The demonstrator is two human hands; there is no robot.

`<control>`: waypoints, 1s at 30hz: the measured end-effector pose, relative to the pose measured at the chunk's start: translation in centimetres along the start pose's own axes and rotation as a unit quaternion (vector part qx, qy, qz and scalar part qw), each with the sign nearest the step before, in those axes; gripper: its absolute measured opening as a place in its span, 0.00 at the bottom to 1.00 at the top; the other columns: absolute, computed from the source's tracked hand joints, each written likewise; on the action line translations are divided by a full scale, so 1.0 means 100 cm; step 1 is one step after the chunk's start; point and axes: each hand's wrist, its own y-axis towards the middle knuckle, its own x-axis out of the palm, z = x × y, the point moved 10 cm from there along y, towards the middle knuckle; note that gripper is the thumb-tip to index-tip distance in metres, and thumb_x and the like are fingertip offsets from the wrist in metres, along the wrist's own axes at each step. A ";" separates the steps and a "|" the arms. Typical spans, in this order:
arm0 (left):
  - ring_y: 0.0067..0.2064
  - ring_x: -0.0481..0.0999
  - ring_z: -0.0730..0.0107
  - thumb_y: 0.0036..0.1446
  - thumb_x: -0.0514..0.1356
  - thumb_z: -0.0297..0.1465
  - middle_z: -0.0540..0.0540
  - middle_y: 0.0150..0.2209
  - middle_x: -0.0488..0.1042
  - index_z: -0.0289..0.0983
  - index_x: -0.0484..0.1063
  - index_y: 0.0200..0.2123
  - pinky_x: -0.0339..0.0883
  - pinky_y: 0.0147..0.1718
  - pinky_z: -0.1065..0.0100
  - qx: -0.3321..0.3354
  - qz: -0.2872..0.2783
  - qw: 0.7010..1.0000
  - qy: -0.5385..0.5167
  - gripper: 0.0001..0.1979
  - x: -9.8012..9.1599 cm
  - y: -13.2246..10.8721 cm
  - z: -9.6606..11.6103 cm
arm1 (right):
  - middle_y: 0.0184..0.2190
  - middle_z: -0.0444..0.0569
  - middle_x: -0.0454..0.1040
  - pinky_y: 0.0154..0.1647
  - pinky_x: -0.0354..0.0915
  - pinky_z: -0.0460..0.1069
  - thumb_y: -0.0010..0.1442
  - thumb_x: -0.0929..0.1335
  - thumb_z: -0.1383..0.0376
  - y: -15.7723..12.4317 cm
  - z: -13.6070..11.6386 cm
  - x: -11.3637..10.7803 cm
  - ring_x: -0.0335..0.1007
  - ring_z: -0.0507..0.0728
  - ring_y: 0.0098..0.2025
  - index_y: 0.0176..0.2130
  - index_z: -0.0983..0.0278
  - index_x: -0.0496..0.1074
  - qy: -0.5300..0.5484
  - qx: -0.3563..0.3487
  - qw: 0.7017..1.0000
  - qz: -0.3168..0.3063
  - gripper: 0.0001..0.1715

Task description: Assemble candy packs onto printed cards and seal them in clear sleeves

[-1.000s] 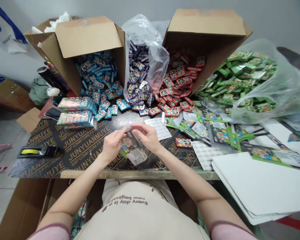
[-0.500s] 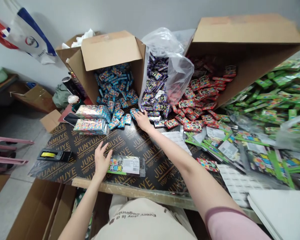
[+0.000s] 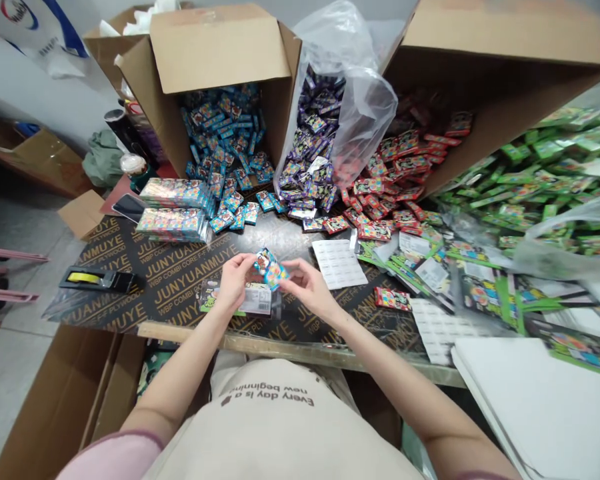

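Observation:
Between my two hands is a small blue candy box [image 3: 271, 268], tilted, with colourful print on its face. My left hand [image 3: 236, 280] pinches its left end, and my right hand [image 3: 307, 288] grips its right end. Below them a flat printed package [image 3: 253, 301] with a clear edge and a barcode label lies on the table, partly covered by my left hand. Loose blue boxes [image 3: 235, 215] lie farther back, in front of a carton of the same kind. To their left stand stacked clear-wrapped packs [image 3: 173, 223].
Behind are a cardboard carton [image 3: 220, 50], a plastic bag of purple boxes [image 3: 313, 140], red boxes [image 3: 405, 160] and a green heap [image 3: 555, 173]. A tape dispenser [image 3: 97, 279] sits left. Label sheets [image 3: 339, 262], printed packages [image 3: 485, 293] and a white board [image 3: 525, 393] lie right.
My right hand has come back from the blue boxes to the front, and a blue candy box is now held between both hands. My left hand has risen off the table. The view has tilted down.

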 end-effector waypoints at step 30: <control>0.61 0.63 0.51 0.43 0.67 0.34 0.38 0.61 0.62 0.41 0.36 0.68 0.43 0.63 0.43 0.273 -0.294 0.705 0.585 0.55 0.011 -0.047 -0.024 | 0.56 0.54 0.67 0.63 0.42 0.64 0.45 0.74 0.53 -0.041 0.012 0.007 0.61 0.64 0.59 0.63 0.59 0.54 -0.320 -0.171 0.930 -0.064 0.51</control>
